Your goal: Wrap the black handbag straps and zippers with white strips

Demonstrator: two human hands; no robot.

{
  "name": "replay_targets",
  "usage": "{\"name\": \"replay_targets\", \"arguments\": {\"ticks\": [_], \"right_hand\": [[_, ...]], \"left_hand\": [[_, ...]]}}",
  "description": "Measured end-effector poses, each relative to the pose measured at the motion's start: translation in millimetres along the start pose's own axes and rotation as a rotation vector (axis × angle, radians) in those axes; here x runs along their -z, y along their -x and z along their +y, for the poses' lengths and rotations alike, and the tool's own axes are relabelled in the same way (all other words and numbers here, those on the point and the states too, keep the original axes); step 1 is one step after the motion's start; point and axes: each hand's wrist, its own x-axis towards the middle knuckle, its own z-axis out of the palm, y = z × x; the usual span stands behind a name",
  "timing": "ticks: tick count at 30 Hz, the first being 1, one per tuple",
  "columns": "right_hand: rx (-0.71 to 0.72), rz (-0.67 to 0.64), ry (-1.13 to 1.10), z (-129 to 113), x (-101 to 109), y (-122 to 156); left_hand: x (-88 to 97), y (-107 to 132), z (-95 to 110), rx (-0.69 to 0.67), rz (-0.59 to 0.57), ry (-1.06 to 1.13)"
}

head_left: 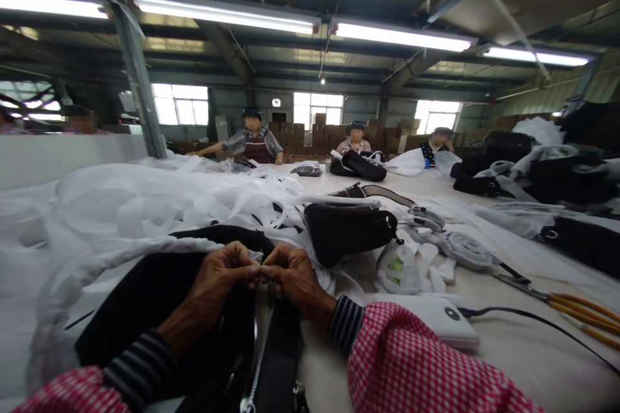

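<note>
A black bag (126,297) lies in front of me, its silver zip (258,361) running toward my body. Its handle is wrapped in white material (130,248) and arches over the left side. My left hand (220,277) is closed in a pinch at the end of this wrapping, where a small whitish bit shows at the fingers. Fingertip to fingertip with it, my right hand (298,277) also pinches; what it holds is too small and covered to make out. A smaller black pouch (349,229) lies just beyond my right hand.
White strips (145,197) pile up at left. On the right are a white box-shaped device (431,319) with a black cable, yellow-handled scissors (581,310), a coiled strap (465,250) and stacked black bags (557,174). Several people sit across the table.
</note>
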Motion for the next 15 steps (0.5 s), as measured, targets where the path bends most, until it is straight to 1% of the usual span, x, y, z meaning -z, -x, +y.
{"name": "replay_targets", "arguments": {"ticks": [3,5,6,8,10,11,12,13,14,15], "right_hand": [[0.0,-0.008,0.031,0,1,-2],[-0.029,-0.011,0.049,-5,1,-5],[-0.041,-0.007,0.067,-9,1,-6],[-0.051,0.005,0.142,-22,5,-7],[-0.049,0.009,0.27,-40,17,-2],[-0.049,0.003,0.349,-50,25,4],[-0.054,-0.007,0.43,-60,34,12],[-0.066,-0.023,0.509,-68,43,21],[-0.098,-0.053,0.576,-76,53,33],[-0.16,-0.097,0.62,-81,60,44]], "left_hand": [[-1.1,-3,-2,0.01,0.005,-0.042],[-2.7,-5,4,0.013,0.005,-0.121],[-3.1,-4,10,0.009,-0.008,-0.185],[-1.5,3,30,-0.022,-0.078,-0.381],[6.6,19,55,-0.087,-0.142,-0.653],[14.2,31,68,-0.123,-0.132,-0.8],[24.5,45,80,-0.15,-0.079,-0.944],[37.6,60,89,-0.162,0.014,-1.071],[53.2,76,96,-0.161,0.143,-1.169],[70.6,92,99,-0.13,0.244,-1.225]]}}
